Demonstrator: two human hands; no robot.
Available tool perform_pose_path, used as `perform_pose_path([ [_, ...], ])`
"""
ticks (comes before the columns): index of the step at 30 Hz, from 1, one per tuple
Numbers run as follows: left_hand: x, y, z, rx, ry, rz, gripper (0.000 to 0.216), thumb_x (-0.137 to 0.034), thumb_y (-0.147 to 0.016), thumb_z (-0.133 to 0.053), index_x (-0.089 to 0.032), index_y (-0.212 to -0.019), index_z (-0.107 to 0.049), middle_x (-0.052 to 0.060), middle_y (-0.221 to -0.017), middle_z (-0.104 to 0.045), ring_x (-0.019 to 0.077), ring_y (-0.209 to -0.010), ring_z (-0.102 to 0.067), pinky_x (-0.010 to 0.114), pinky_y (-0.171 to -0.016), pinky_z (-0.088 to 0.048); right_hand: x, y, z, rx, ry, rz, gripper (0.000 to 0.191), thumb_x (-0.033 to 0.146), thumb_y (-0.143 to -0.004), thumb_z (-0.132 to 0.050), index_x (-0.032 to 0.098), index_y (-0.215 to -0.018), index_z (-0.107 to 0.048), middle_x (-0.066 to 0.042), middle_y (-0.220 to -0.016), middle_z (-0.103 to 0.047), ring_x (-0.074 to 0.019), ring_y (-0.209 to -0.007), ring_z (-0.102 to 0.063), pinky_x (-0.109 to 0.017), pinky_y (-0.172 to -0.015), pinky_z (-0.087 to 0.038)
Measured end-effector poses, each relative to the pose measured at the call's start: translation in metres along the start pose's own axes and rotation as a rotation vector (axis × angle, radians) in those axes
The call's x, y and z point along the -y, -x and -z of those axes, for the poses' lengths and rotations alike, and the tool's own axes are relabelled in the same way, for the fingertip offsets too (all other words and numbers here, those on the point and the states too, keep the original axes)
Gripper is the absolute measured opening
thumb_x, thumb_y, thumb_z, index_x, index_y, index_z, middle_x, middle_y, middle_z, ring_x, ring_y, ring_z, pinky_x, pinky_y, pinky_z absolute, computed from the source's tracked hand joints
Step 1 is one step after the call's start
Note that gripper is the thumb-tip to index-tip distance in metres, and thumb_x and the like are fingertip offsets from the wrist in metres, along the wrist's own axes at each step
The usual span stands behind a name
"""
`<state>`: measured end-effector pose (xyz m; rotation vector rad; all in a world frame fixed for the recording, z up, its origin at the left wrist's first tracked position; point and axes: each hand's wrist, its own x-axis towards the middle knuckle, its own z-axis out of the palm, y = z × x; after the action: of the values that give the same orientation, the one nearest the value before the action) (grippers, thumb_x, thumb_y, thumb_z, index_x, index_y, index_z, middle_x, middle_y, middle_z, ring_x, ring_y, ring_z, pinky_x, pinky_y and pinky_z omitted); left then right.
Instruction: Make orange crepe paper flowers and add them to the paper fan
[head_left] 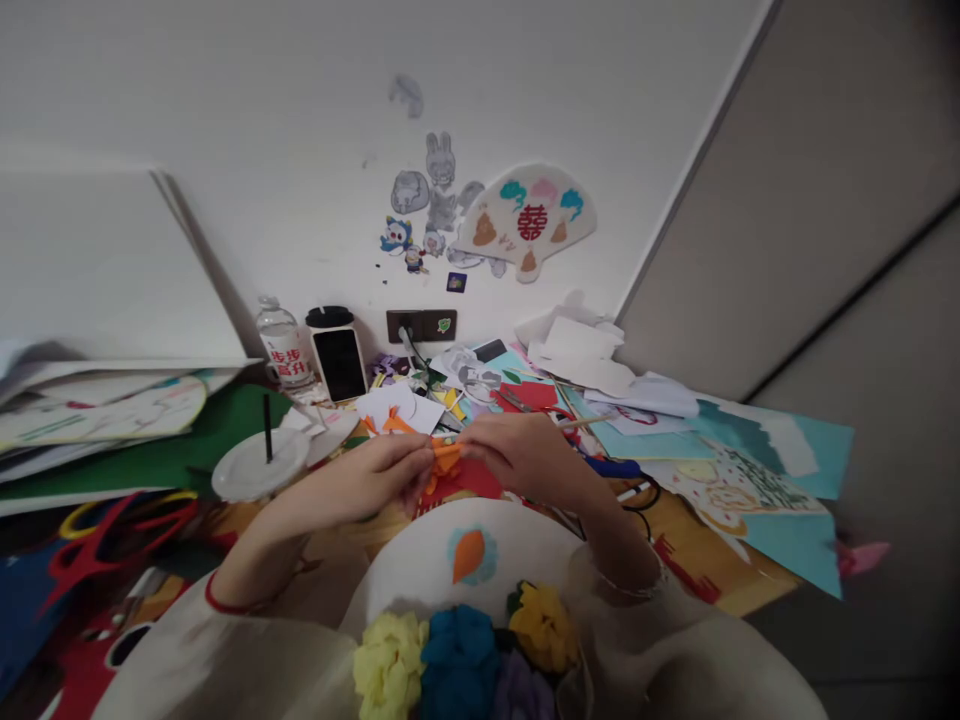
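Between the fingertips of my left hand (379, 470) and my right hand (529, 455) is a small piece of orange paper (447, 457), pinched from both sides. My fingers partly cover it, so its full shape is hidden. Below my hands lies a white rounded panel (409, 540) bearing an orange petal (469, 556) on a light blue patch. Along its near part sit a pale yellow paper flower (390, 665), a blue paper flower (459, 665), a purple paper flower (523, 690) and a golden paper flower (544, 630). More orange paper scraps (396, 422) lie just beyond my left hand.
A lidded cup with a straw (259, 465) stands left, before a clear bottle (283, 345) and a black-lidded cup (337, 355). Scissors (517, 400) and paper scraps crowd the back. Blue painted sheets (795, 535) overhang the right edge. Red-framed glasses (124, 545) lie left.
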<state>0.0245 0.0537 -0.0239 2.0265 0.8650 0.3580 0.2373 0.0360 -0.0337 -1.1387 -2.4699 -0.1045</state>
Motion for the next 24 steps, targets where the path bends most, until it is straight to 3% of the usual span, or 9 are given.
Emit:
perform_pose_path([
  [13,-0.004,0.009,-0.002,-0.010,0.063,-0.034,0.035,-0.042,-0.093,-0.034,-0.018,-0.069,-0.044,-0.005,-0.056,-0.048,0.0091,-0.049,-0.047,0.022,-0.054,-0.039,0.014,0.003,-0.001,-0.171,0.153,0.096,0.016,0.021,-0.092,-0.047,0.018,-0.086,-0.062,0.000,-0.075,-0.063,-0.0129,-0.068,-0.052,-0.029,-0.054,-0.021],
  [20,-0.007,0.011,-0.002,-0.031,-0.098,-0.059,0.035,-0.038,-0.093,-0.032,-0.019,-0.066,-0.044,-0.004,-0.050,-0.049,0.0105,-0.049,-0.045,0.023,-0.052,-0.037,0.020,0.003,-0.006,-0.154,0.210,0.133,0.016,0.012,-0.088,-0.046,0.017,-0.086,-0.060,-0.001,-0.075,-0.061,-0.0136,-0.068,-0.050,-0.029,-0.053,-0.020],
  [24,-0.010,0.010,0.001,0.011,-0.094,-0.057,0.039,-0.039,-0.094,-0.029,-0.019,-0.063,-0.044,-0.003,-0.054,-0.052,0.0119,-0.055,-0.049,0.024,-0.058,-0.040,0.018,0.001,-0.002,-0.139,0.150,0.123,0.017,0.018,-0.091,-0.046,0.017,-0.085,-0.062,-0.001,-0.074,-0.062,-0.0132,-0.067,-0.051,-0.029,-0.053,-0.023],
])
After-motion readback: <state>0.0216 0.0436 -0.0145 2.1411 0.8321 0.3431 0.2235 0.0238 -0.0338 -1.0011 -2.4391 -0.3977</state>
